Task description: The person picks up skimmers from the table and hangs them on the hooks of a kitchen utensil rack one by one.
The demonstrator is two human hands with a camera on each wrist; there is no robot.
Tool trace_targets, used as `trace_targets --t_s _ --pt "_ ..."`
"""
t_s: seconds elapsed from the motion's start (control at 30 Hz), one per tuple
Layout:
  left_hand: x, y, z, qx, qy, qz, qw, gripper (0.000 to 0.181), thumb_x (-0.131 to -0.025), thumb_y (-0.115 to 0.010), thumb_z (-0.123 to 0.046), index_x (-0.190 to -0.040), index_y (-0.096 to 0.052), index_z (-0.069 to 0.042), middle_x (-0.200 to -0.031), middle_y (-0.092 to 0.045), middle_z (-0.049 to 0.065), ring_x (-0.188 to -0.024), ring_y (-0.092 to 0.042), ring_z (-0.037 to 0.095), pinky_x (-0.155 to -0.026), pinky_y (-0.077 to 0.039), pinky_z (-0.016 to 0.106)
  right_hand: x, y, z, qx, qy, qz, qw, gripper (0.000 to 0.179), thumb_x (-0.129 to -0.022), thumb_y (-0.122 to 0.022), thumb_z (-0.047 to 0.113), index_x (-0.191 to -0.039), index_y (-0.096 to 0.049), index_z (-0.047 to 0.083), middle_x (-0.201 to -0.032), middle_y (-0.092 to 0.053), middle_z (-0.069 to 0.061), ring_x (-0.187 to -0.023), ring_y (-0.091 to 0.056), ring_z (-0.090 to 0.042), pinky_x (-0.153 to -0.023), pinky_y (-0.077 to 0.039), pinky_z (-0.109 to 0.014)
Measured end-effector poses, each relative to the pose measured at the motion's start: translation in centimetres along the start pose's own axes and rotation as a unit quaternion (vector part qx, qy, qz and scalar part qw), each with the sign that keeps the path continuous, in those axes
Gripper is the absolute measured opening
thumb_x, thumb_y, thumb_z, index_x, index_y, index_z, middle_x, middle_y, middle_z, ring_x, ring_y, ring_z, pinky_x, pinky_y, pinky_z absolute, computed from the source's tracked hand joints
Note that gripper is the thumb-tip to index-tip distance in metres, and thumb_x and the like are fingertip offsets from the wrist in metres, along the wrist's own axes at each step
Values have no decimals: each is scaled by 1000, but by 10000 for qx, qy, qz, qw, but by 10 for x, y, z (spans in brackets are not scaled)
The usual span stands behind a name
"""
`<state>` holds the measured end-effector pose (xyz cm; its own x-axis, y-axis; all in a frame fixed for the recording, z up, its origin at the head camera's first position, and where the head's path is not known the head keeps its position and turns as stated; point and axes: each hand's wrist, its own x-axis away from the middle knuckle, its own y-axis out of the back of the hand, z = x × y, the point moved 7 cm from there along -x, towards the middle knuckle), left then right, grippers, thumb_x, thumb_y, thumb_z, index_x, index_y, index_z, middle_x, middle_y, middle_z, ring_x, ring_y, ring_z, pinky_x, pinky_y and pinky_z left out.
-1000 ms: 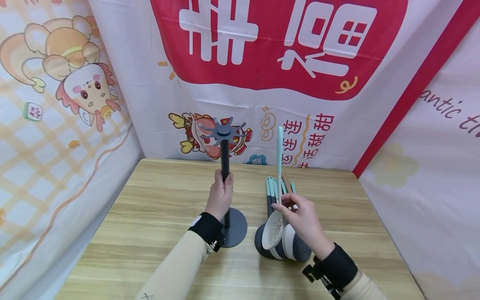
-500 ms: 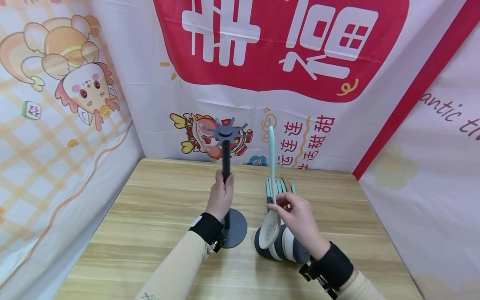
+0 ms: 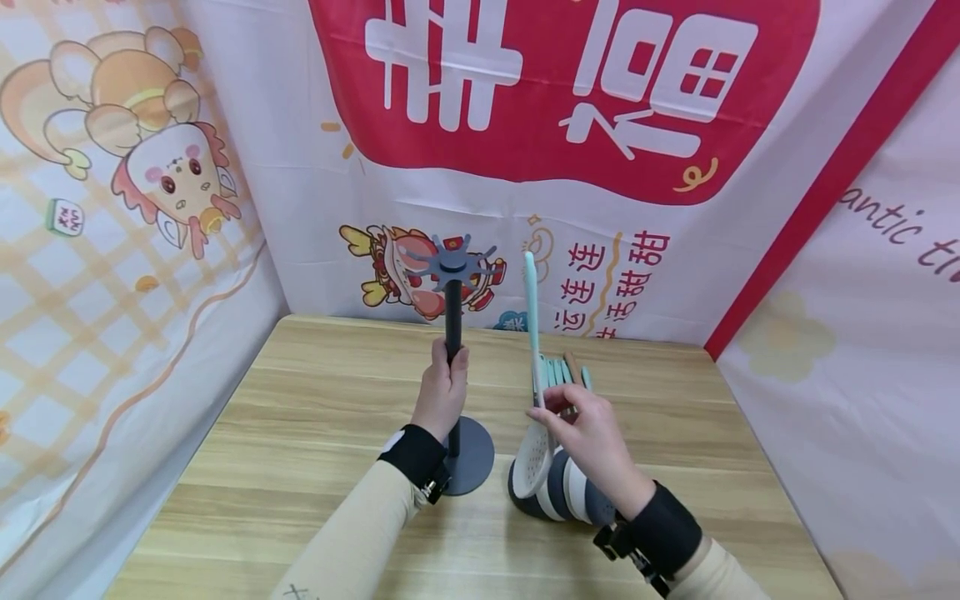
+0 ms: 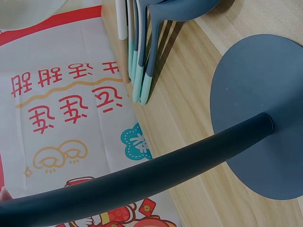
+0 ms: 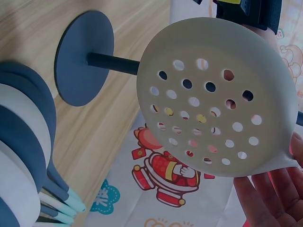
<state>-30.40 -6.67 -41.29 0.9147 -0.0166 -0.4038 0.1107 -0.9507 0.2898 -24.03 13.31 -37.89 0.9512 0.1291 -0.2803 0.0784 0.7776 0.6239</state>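
In the head view, my left hand [image 3: 441, 392] grips the black post of an upright utensil stand [image 3: 453, 312]. Spread hooks crown it, and a round grey base [image 3: 474, 458] sits on the table. My right hand [image 3: 588, 429] pinches a skimmer [image 3: 532, 304] by the lower handle. Its mint handle points up, and its pale perforated bowl hangs down, overlapping the pile behind. Seen from the right wrist, the skimmer's bowl [image 5: 215, 109] fills the middle, with my right fingers [image 5: 270, 194] below its neck. The left wrist view shows the stand's post [image 4: 156, 175] running to its base.
Several grey and white kitchen utensils [image 3: 576, 487] lie nested together on the wooden table [image 3: 322, 467] right of the stand. Their mint handles [image 3: 557, 372] point toward the back edge, one being brown. Printed cloth [image 3: 420, 196] hangs behind and at both sides.
My right hand has shifted left with the skimmer, bringing its handle nearer the stand and tilting it slightly left. My left hand and the stand stay in place.
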Motion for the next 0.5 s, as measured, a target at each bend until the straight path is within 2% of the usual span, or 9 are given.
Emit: trace_targets --t_s 0.5 --pt "0 0 1 9 61 24 10000 21 -109 -38 -26 -115 -38 -6 -74 -43 6 -61 -42 18 -59 -36 30 -2 -6 12 -28 311 -6 9995 16 -83 -80 13 -96 -72 7 -86 -68 -4 -77 -60 -13 -66 -55 -19"
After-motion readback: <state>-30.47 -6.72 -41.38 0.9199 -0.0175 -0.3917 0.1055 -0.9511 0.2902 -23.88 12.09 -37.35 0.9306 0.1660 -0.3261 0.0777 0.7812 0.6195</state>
